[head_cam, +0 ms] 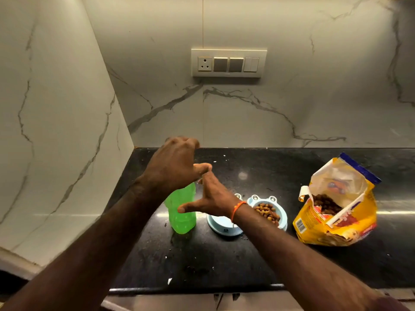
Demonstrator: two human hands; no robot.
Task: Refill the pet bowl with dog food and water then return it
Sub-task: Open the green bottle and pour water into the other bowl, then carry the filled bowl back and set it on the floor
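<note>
at centre frame on the black counter (258, 254), both hands (173, 162) (211, 198) hover spread and empty over the green bottle (182, 212), pet bowl (226, 223) with kibble just right, yellow food bag (336, 209) print unreadable, near edge bare.

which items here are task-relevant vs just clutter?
Job:
- light blue plastic double pet bowl, kibble in its right cup
- green translucent plastic bottle
- open yellow dog food bag
- left hand, right hand, both open over the bottle top

Lying about:
- beige wall switch panel
- white scraps on the black stone counter
</note>
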